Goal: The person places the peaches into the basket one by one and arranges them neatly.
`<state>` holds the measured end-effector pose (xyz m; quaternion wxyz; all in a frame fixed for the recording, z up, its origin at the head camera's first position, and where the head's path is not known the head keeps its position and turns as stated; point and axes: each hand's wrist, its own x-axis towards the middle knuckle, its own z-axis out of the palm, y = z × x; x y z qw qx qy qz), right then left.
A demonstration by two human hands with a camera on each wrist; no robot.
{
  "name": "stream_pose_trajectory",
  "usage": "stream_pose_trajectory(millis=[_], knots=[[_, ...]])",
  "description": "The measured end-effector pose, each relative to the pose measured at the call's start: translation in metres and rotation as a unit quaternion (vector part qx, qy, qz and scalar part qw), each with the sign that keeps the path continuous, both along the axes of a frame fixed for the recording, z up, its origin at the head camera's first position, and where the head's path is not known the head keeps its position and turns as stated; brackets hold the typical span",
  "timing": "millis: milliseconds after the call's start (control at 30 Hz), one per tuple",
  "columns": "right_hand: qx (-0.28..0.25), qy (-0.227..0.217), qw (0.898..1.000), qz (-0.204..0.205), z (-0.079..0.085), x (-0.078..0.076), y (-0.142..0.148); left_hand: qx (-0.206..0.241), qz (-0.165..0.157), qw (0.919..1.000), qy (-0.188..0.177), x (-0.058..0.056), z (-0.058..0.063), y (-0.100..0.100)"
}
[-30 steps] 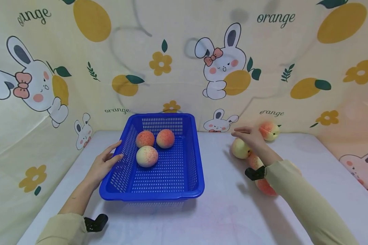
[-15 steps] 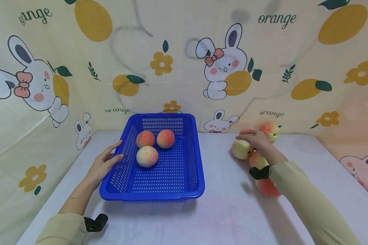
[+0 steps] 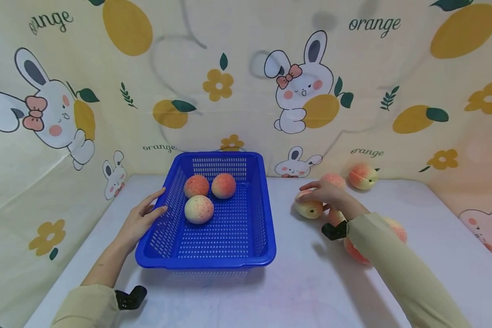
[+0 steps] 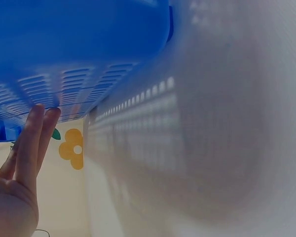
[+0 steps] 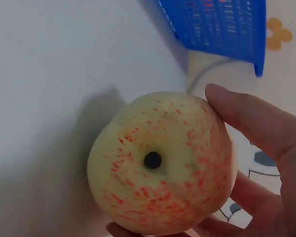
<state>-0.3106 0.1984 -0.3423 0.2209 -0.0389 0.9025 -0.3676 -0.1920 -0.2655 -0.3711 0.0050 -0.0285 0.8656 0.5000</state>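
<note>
My right hand [image 3: 325, 193] grips a pale yellow and red peach [image 3: 309, 209] at the right of the table. In the right wrist view the peach [image 5: 160, 163] shows a dark spot at its middle, with the thumb and fingers around its side. My left hand [image 3: 137, 223] rests on the left rim of a blue plastic basket [image 3: 205, 263]. From the left wrist view, straight fingers [image 4: 32, 143] of that hand touch the basket's slotted outer wall. Inside the basket lie a red peach [image 3: 196, 186], an orange-pink peach [image 3: 223, 186] and a pale peach [image 3: 199, 209].
Around the right arm are more peaches: one behind the hand [image 3: 334, 179], one at the back [image 3: 362, 176], one partly hidden under the wrist [image 3: 335, 217], and others beside the sleeve [image 3: 397, 229]. A printed cloth [image 3: 238, 82] hangs behind the white table [image 3: 295, 282].
My right hand first shifts slightly right, then moves left, bringing the peach in it away from the neighbouring peaches. My left hand and the basket stay put.
</note>
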Motion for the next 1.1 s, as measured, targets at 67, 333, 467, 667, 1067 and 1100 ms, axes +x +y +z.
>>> stream_pose_trajectory(millis=[67,333,467,667,1067,1100], knots=[[0.006,-0.003,1.000,0.002,-0.001,0.001,-0.003,-0.001,0.000,1.0000,-0.001,-0.001,-0.001,0.000],[0.003,0.013,1.000,-0.005,-0.004,0.004,-0.004,0.009,0.000,1.0000,0.001,-0.001,-0.002,0.000],[-0.022,0.027,0.999,0.003,-0.008,0.006,-0.002,0.004,0.001,1.0000,0.005,0.000,-0.002,0.000],[-0.061,0.056,0.997,-0.003,-0.008,0.007,-0.007,0.007,0.000,1.0000,0.003,0.000,-0.002,0.000],[-0.129,0.086,0.988,0.012,0.010,0.010,-0.030,0.007,0.001,1.0000,0.001,0.000,-0.001,0.001],[-0.132,0.090,0.987,0.015,0.012,0.009,-0.031,0.006,0.001,1.0000,0.000,0.001,-0.001,0.001]])
